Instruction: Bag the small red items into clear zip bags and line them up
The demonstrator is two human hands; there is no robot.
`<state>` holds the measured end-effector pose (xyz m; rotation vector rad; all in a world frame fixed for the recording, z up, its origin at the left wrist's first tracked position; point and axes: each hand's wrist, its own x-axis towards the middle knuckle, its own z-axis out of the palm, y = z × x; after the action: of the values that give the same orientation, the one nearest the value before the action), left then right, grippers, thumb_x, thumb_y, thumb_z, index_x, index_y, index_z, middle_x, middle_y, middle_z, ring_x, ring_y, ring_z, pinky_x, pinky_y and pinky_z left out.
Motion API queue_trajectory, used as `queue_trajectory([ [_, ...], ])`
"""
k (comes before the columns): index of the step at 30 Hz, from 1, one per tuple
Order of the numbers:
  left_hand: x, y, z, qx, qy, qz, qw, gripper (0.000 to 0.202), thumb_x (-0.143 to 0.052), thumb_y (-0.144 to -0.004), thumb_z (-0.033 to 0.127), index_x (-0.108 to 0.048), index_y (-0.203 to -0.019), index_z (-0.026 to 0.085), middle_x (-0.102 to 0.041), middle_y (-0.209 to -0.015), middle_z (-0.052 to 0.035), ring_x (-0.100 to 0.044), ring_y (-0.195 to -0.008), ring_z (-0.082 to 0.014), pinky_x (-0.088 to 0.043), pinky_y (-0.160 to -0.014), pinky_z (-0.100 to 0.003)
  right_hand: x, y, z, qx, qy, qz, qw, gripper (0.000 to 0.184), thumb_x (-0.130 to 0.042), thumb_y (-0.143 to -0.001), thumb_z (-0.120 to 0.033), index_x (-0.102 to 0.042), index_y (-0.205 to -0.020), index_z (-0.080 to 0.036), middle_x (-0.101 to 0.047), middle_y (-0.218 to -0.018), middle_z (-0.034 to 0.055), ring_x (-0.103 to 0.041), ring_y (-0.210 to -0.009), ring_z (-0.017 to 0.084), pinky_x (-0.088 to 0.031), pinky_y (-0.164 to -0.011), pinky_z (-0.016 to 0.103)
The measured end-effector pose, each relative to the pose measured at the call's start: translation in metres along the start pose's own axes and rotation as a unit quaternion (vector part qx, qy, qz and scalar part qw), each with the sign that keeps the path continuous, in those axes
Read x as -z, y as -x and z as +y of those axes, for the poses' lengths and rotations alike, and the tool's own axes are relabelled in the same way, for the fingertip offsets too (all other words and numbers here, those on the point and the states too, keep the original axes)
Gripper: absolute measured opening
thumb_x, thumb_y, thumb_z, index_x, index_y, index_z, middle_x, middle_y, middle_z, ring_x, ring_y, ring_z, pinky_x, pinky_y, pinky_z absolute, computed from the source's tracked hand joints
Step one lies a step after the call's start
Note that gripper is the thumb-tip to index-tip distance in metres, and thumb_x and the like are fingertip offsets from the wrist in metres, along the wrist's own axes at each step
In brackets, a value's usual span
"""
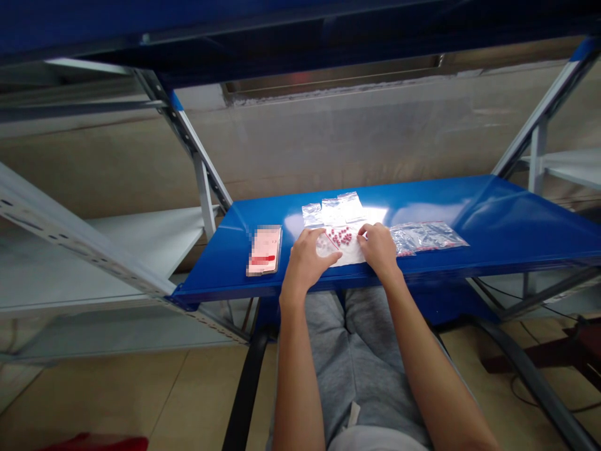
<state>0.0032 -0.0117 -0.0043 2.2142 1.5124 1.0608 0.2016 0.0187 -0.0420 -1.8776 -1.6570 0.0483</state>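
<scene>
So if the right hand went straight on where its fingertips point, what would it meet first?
The right hand would probably meet the small red pieces first, though depth is unclear.

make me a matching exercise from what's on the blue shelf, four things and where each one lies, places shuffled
Things
1. small red pieces
2. pink item
3. large clear bags
4. small clear bags

Places
A. to the right of the right hand
B. on the far side of the red pieces
C. in the gap between the two hands
D. to the left of the left hand

Pairs: 1-C, 2-D, 3-A, 4-B
</scene>
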Motion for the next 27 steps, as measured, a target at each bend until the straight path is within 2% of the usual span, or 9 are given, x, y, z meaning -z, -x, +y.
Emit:
queue_trajectory([
  [4, 0.001, -0.001, 0.003, 0.013, 0.014, -0.023, 1.000, 0.055, -0.087, -0.079, 0.032, -0.068, -0.130, 0.020, -0.073, -0.129, -0.0126, -0.069, -0.120, -0.0300, -0.053, -0.109, -0.046, 0.008, -0.003, -0.003, 0.025, -0.120, 0.009, 0.992, 0.013, -0.063, -0.091, -0.024, -0.074, -0.088, -0.019, -0.070, -0.086, 0.0093, -0.061, -0.082, 0.024, -0.044, -0.078, 0.035],
  [7, 0.001, -0.001, 0.006, 0.011, 0.025, -0.025, 0.999, 0.056, -0.087, -0.078, 0.031, -0.069, -0.131, 0.019, -0.074, -0.130, -0.0132, -0.070, -0.121, -0.0299, -0.053, -0.109, -0.045, 0.021, -0.003, -0.013, 0.050, -0.226, -0.022, 0.973, 0.013, -0.065, -0.088, -0.028, -0.075, -0.084, -0.019, -0.071, -0.078, 0.0048, -0.059, -0.072, 0.019, -0.043, -0.074, 0.032],
  [12, -0.001, -0.002, 0.009, 0.000, 0.055, -0.028, 0.998, 0.058, -0.088, -0.078, 0.028, -0.068, -0.132, 0.018, -0.074, -0.130, -0.0130, -0.070, -0.121, -0.0287, -0.053, -0.109, -0.044, 0.033, 0.003, -0.031, 0.114, -0.304, -0.112, 0.939, 0.016, -0.063, -0.087, -0.028, -0.076, -0.085, -0.019, -0.073, -0.079, 0.0043, -0.060, -0.074, 0.019, -0.043, -0.072, 0.031],
  [15, -0.001, -0.002, 0.010, 0.001, 0.062, -0.028, 0.998, 0.058, -0.088, -0.078, 0.027, -0.068, -0.131, 0.018, -0.074, -0.130, -0.0127, -0.070, -0.121, -0.0286, -0.053, -0.109, -0.044, 0.031, 0.004, -0.032, 0.131, -0.323, -0.131, 0.928, 0.016, -0.061, -0.088, -0.025, -0.076, -0.086, -0.019, -0.076, -0.082, 0.0049, -0.063, -0.076, 0.019, -0.045, -0.074, 0.031],
  [18, 0.000, -0.002, 0.009, -0.005, 0.056, -0.026, 0.998, 0.057, -0.088, -0.078, 0.028, -0.068, -0.131, 0.019, -0.074, -0.132, -0.0127, -0.069, -0.123, -0.0288, -0.052, -0.110, -0.044, 0.025, 0.002, -0.024, 0.106, -0.296, -0.099, 0.944, 0.016, -0.061, -0.089, -0.022, -0.076, -0.088, -0.019, -0.076, -0.083, 0.0049, -0.064, -0.078, 0.020, -0.045, -0.075, 0.030],
  [22, 0.000, -0.002, 0.005, -0.009, 0.048, -0.020, 0.999, 0.057, -0.086, -0.080, 0.030, -0.068, -0.132, 0.018, -0.073, -0.133, -0.0132, -0.069, -0.124, -0.0289, -0.051, -0.113, -0.046, 0.012, 0.000, -0.009, 0.060, -0.166, -0.038, 0.984, 0.010, -0.066, -0.088, -0.018, -0.076, -0.089, -0.017, -0.073, -0.084, 0.0070, -0.065, -0.080, 0.021, -0.045, -0.078, 0.032],
  [27, -0.002, -0.001, 0.002, -0.011, 0.041, -0.014, 0.999, 0.057, -0.086, -0.079, 0.030, -0.068, -0.132, 0.020, -0.073, -0.132, -0.0125, -0.069, -0.123, -0.0285, -0.052, -0.113, -0.046, -0.002, 0.004, -0.008, 0.067, -0.072, -0.043, 0.994, 0.010, -0.067, -0.091, -0.020, -0.076, -0.092, -0.018, -0.071, -0.089, 0.0085, -0.065, -0.086, 0.023, -0.045, -0.080, 0.033],
])
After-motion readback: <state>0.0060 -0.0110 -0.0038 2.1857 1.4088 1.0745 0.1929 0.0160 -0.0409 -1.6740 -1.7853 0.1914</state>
